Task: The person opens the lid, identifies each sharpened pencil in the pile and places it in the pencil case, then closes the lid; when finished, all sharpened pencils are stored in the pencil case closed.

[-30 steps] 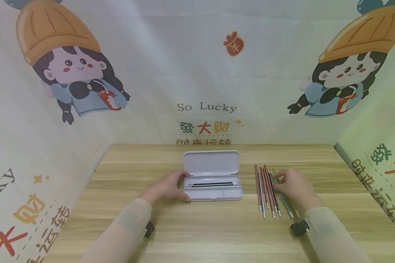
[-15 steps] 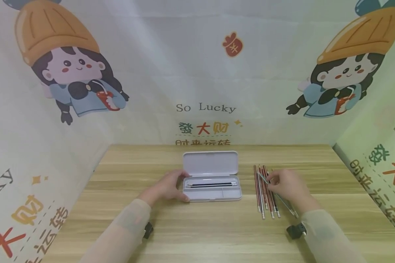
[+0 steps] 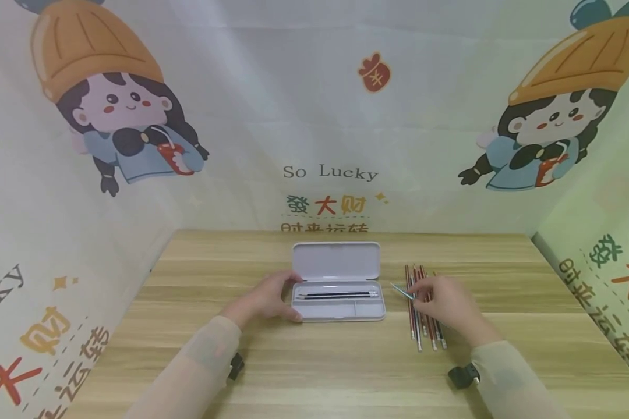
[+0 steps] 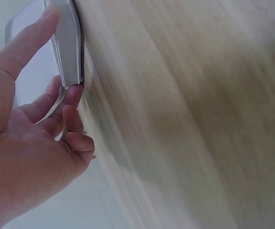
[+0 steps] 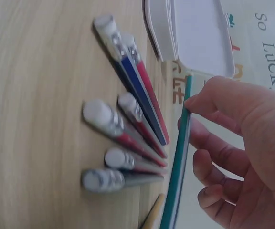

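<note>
A white pencil case (image 3: 340,318) lies with its lid raised on the table, dark pencils (image 3: 336,295) in its back compartment. My left hand (image 3: 269,295) grips the case's left end, thumb at the front corner and fingers toward the hinge. Above a loose bunch of pencils (image 3: 412,325), my right hand (image 3: 447,298) pinches a teal pencil (image 5: 179,152) between thumb and forefinger, its front end pointing toward the case. In the right wrist view the bunch shows white erasers and red and blue barrels (image 5: 136,82); my right hand hides part of it in the head view.
The wooden table (image 3: 314,372) runs back to a printed cloth backdrop (image 3: 272,87). A yellowish pencil (image 5: 153,213) lies at the lower edge of the right wrist view. Small black cameras (image 3: 462,376) sit on both wrists.
My right hand has lifted the teal pencil off the right side of the bunch and carried it left, toward the case. My left hand has stayed on the case.
</note>
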Motion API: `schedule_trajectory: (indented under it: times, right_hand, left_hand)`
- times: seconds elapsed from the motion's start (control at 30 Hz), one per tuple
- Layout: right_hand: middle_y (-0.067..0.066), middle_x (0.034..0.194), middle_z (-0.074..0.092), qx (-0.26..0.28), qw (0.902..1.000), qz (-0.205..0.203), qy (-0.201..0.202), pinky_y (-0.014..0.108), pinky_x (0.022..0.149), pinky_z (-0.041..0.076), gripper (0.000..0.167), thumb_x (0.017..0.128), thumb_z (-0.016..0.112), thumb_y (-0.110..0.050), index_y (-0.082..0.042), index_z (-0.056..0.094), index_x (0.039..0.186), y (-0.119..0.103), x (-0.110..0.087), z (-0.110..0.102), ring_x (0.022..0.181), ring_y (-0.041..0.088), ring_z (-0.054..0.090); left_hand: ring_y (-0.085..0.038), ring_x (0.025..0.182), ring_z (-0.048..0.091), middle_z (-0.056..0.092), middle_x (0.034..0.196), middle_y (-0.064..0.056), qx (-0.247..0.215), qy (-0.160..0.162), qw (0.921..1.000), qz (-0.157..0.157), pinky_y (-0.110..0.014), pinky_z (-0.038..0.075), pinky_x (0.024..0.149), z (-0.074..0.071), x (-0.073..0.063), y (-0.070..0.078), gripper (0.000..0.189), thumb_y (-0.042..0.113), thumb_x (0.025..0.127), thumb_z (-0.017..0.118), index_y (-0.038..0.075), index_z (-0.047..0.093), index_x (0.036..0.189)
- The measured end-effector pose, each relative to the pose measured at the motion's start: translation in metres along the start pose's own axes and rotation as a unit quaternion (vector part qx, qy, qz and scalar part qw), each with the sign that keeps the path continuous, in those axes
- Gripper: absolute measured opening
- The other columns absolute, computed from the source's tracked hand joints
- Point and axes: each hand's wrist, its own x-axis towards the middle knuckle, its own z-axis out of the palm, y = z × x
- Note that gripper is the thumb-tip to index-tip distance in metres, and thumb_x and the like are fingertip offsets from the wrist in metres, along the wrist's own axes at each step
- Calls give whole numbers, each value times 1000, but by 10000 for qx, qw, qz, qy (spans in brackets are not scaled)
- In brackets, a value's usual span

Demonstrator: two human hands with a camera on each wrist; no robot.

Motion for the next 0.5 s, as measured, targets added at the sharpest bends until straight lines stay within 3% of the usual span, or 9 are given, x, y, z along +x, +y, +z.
schedule_trajectory:
  times: [0.3,0.5]
  right_hand:
    - [-12,74,66,-40,9987,-498,67,22,54,43,17,81,79,-15,-18,81,98,-15,8,11,61,5,50]
    - [-7,82,74,190,9977,-650,11,27,66,54,15,81,80,-12,-19,82,95,-29,15,20,73,6,60]
  left_hand:
    - [-37,138,50,59,142,-16,0,-17,10000,-27,-54,33,124,-1,0,-1,85,21,64,98,7,58,138]
    - [-36,137,51,60,142,-16,39,-31,10000,27,-53,34,124,-1,0,-1,86,22,64,98,6,58,138]
